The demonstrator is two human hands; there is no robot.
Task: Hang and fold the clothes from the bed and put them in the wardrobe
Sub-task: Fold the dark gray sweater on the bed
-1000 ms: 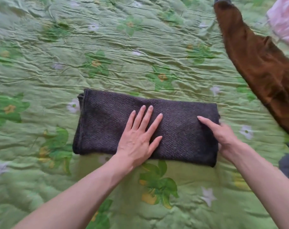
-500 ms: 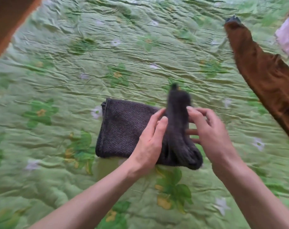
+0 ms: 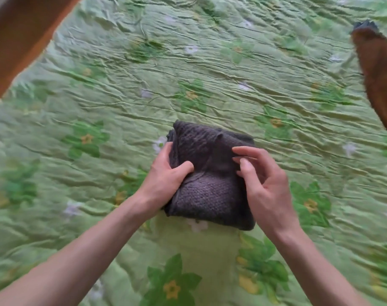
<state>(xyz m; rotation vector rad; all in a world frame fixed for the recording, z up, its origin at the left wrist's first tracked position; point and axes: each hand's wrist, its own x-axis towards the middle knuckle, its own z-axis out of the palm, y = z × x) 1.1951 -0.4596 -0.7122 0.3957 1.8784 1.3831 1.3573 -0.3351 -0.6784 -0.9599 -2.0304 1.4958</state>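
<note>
Gripping the folded dark knit [image 3: 210,173] at its left edge, the left hand [image 3: 166,175] steadies the bundle on the bedspread [image 3: 210,74]; the right hand [image 3: 263,184] hovers beside it, fingers loosely curled, holding nothing

I'm looking into a home bedroom: a green floral quilted bedspread [image 3: 232,89] fills my view, brown garment [image 3: 378,74] at its right edge.
</note>
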